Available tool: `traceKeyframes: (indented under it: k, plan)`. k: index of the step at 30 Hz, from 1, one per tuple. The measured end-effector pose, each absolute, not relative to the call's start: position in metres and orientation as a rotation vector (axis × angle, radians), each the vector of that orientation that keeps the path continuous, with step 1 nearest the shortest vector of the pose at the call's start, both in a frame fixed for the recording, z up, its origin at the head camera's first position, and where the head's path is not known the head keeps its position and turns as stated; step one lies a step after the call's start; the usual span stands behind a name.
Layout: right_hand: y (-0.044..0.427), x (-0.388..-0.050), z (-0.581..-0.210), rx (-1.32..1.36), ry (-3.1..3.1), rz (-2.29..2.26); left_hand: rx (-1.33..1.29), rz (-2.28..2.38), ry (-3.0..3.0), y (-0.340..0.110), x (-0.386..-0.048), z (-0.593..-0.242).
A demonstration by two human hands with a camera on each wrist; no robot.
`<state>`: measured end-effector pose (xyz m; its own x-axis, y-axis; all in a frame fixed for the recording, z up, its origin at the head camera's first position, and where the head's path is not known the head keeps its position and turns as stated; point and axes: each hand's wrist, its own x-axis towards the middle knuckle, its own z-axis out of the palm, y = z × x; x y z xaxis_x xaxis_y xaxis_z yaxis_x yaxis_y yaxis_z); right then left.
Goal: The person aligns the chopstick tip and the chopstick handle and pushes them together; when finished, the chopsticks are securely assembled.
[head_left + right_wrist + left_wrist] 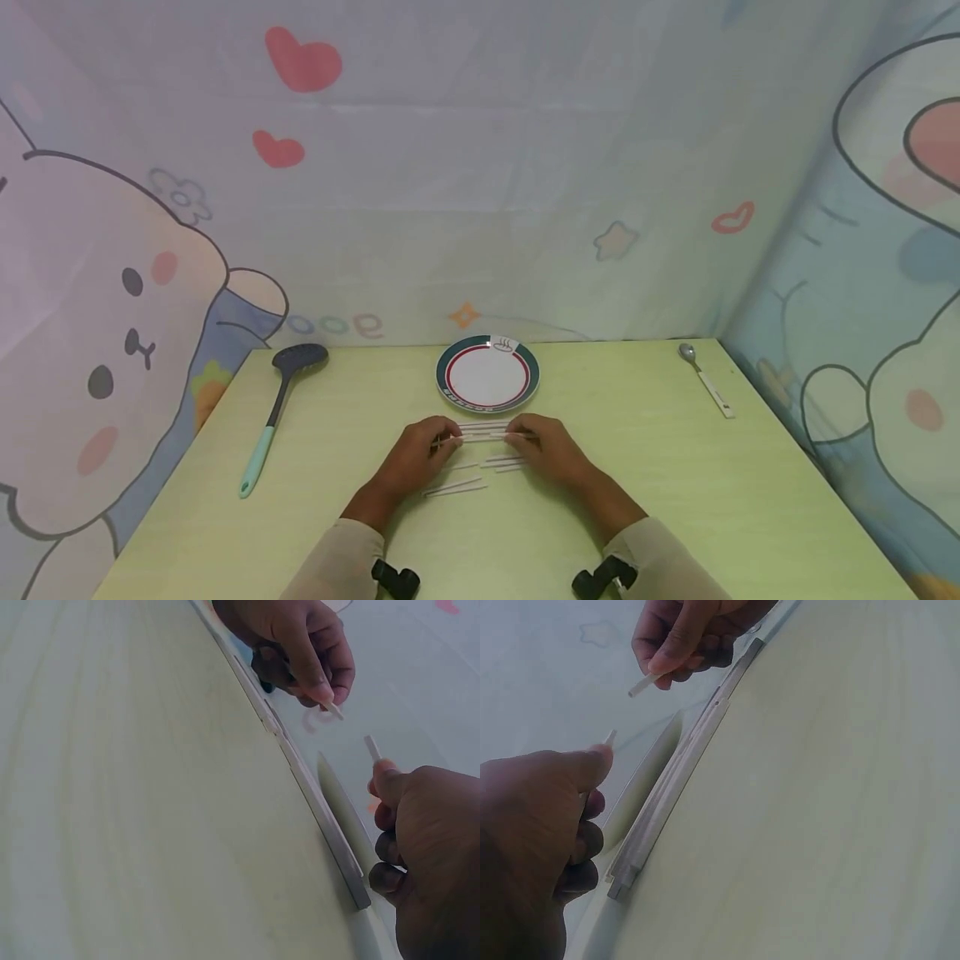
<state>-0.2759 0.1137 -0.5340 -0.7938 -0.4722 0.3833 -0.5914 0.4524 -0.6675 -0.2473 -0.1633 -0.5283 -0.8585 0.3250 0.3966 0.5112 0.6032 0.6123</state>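
My left hand (pixel 416 454) pinches a thin white stick (pixel 610 738) between thumb and index finger, its tip poking out past the thumb. Facing it, my right hand (pixel 551 450) pinches another thin white stick (pixel 373 748) the same way. In both wrist views the two tips point toward each other with a gap between them. More thin white sticks (pixel 483 426) lie on the table beyond the fingers. Nearer the person are other loose sticks (pixel 455 490), and a small group of sticks (pixel 504 462) lies by the right hand. The hands partly cover some sticks.
Just behind the hands is a round plate (pixel 487 377) with a green rim and red ring. A dark-headed ladle (pixel 258 462) with a mint handle lies at left. At far right rests a small spoon (pixel 707 383) with a white handle. A printed cloth backdrop (pixel 525 167) borders the table.
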Motion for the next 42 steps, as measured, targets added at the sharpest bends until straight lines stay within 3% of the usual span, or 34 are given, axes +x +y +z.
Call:
traceKeyframes:
  k: [9,42]
  plan:
    - [0.1144,-0.2759,-0.5352,1.055,-2.441,1.147,-0.83,-1.058,-2.488,-0.1661,-0.2526,-0.5305]
    - [0.1073,-0.2737,-0.536,1.131,-2.326,1.271,-0.913,-1.111,-2.491,-0.1617,-0.2513,-0.5299]
